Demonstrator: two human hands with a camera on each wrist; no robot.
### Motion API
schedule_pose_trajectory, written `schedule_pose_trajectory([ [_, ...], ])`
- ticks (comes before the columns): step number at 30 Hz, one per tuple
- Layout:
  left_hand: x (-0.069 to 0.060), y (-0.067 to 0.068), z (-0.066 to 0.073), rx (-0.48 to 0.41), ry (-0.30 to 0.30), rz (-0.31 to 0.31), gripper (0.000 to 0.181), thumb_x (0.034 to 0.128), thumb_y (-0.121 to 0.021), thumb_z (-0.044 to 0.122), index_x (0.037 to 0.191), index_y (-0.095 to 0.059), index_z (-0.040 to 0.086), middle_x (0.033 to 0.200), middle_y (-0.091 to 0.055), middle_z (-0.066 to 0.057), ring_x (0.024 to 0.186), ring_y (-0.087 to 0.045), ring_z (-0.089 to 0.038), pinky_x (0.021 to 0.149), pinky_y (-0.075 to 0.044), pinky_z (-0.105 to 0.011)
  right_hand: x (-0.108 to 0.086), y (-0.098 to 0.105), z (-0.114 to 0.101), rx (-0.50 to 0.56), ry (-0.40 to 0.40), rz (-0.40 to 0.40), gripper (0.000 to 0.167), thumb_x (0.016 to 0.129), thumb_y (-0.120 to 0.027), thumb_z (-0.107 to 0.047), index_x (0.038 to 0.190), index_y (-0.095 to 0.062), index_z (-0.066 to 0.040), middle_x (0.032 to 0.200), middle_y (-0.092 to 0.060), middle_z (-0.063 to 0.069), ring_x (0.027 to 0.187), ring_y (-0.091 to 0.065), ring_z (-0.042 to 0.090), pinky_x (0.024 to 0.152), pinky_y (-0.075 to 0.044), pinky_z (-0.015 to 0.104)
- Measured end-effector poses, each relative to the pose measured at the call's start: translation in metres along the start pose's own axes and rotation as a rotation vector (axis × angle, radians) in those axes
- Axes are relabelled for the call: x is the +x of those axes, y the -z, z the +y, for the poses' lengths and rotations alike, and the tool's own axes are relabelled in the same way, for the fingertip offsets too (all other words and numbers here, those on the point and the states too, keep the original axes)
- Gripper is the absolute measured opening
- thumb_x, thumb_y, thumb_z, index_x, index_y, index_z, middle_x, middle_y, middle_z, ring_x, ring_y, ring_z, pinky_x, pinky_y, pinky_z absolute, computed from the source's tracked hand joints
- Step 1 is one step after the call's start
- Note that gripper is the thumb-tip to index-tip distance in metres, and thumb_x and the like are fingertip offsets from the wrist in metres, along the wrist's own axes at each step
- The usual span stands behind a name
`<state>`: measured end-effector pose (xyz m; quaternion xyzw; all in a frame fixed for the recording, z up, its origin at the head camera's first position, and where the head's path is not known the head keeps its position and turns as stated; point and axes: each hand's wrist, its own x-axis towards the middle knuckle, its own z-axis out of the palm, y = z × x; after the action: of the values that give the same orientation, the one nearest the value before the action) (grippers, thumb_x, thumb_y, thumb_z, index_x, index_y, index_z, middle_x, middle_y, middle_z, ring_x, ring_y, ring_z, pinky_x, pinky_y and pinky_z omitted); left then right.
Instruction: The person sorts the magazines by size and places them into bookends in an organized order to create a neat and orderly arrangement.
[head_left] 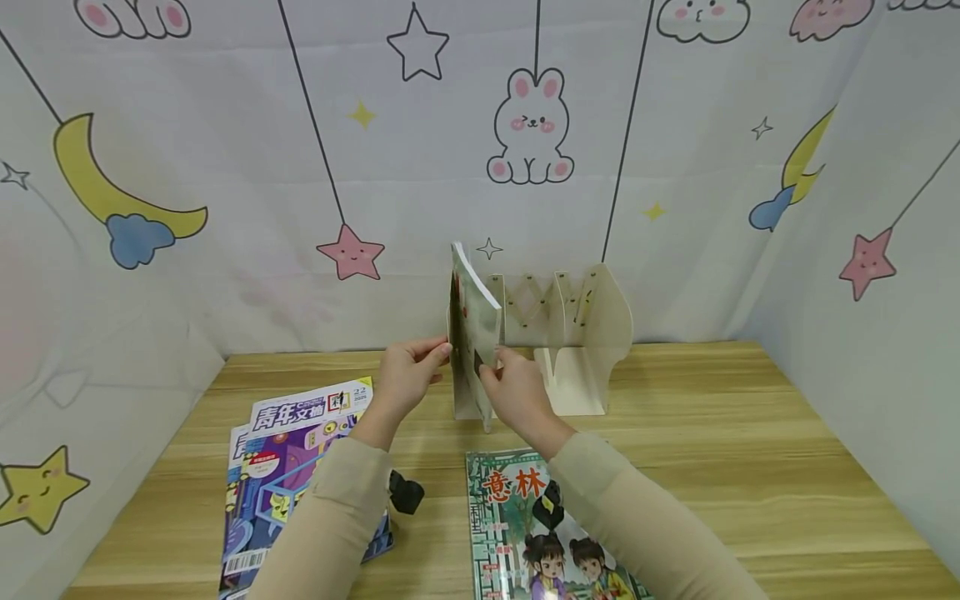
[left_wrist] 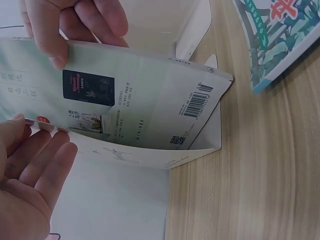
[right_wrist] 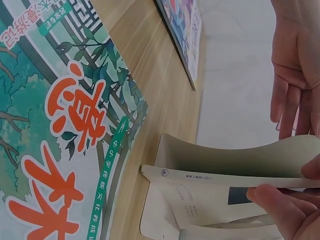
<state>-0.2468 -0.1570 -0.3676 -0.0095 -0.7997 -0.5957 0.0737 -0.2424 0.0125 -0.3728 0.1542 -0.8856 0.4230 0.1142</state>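
Observation:
A pale green magazine stands upright, slightly tilted, in the left bay of a cream expandable book rack. My right hand pinches the magazine by its near edge; the right wrist view shows the thumb against one cover. My left hand pinches the edge of the rack's left end panel, thumb and fingers on opposite sides. The back cover, with a barcode, faces that panel, with a gap between them low down. The rack's base under the magazine is partly hidden.
Purple-blue magazines lie stacked at the left of the wooden table. Another magazine with red characters lies face up in front, partly under the right forearm. A patterned cloth hangs behind the rack, whose dividers stand to the right.

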Motion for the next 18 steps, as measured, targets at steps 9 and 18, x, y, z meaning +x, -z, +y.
schedule_pose_trajectory([
  [9, -0.0028, -0.0001, 0.0023, -0.002, 0.011, -0.003, 0.031, 0.0947, -0.058, 0.021, 0.121, -0.064, 0.006, 0.118, -0.066, -0.015, 0.106, -0.064, -0.027, 0.078, -0.058, -0.032, 0.0004, -0.0047, 0.001, 0.041, -0.035, -0.119, 0.049, 0.094, -0.058, -0.026, 0.132, -0.049, 0.004, 0.113, -0.066, 0.022, 0.096, -0.068, 0.028, 0.075, -0.058, 0.038],
  [18, 0.0003, 0.0011, -0.0046, -0.023, -0.007, -0.031, 0.03, 0.0952, -0.057, 0.018, 0.122, -0.063, 0.006, 0.122, -0.064, -0.016, 0.11, -0.063, -0.027, 0.079, -0.058, -0.031, -0.0014, -0.0052, -0.003, 0.027, -0.047, -0.147, 0.051, 0.095, -0.057, -0.031, 0.134, -0.047, 0.0, 0.115, -0.065, 0.02, 0.097, -0.068, 0.027, 0.074, -0.058, 0.037],
])
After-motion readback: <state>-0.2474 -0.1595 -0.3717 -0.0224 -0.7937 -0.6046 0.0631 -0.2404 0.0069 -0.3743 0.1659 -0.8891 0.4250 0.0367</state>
